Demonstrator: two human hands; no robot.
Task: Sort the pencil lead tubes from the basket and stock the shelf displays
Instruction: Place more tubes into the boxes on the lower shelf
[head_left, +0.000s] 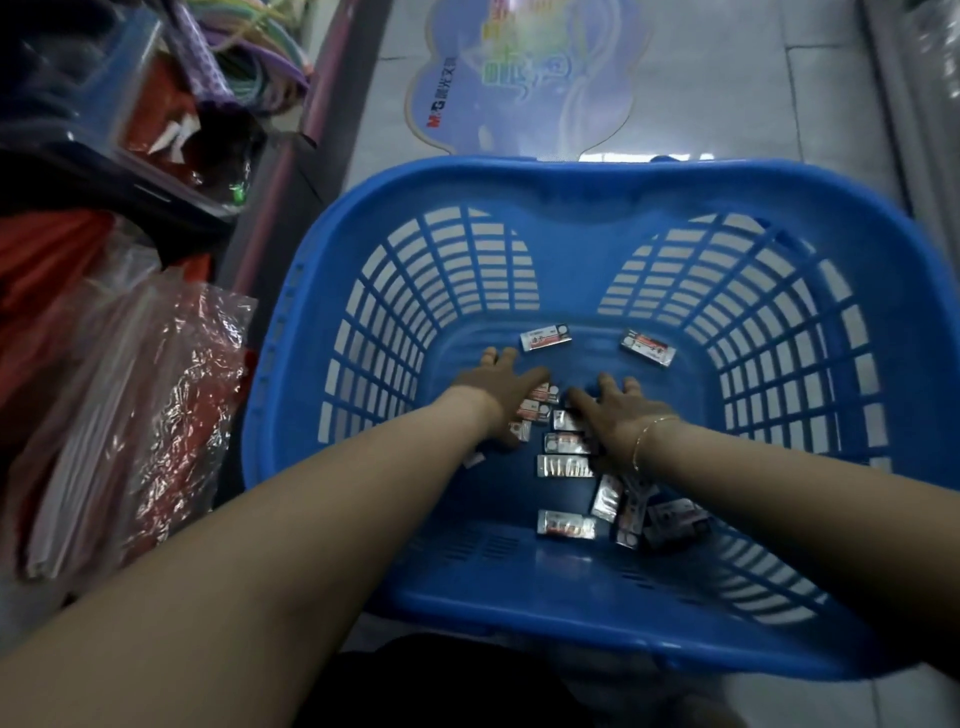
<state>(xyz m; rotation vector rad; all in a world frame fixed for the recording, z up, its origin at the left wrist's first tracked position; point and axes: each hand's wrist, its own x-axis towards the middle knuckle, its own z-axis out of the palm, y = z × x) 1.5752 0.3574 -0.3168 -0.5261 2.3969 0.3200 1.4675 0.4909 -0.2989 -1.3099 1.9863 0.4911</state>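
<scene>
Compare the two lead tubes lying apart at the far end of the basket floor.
The left tube lies nearer the left hand, almost level across the picture; the right tube lies further from both hands and slants down to the right. The left one tilts slightly up to the right. Both are small white packs with red print, flat on the blue basket, untouched.

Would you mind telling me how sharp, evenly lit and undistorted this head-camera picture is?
Head view: wide-angle bowing curves the blue basket rim; the corners darken; glare on the plastic bags; the tubes are too soft to read; left hand slightly blurred.
</scene>
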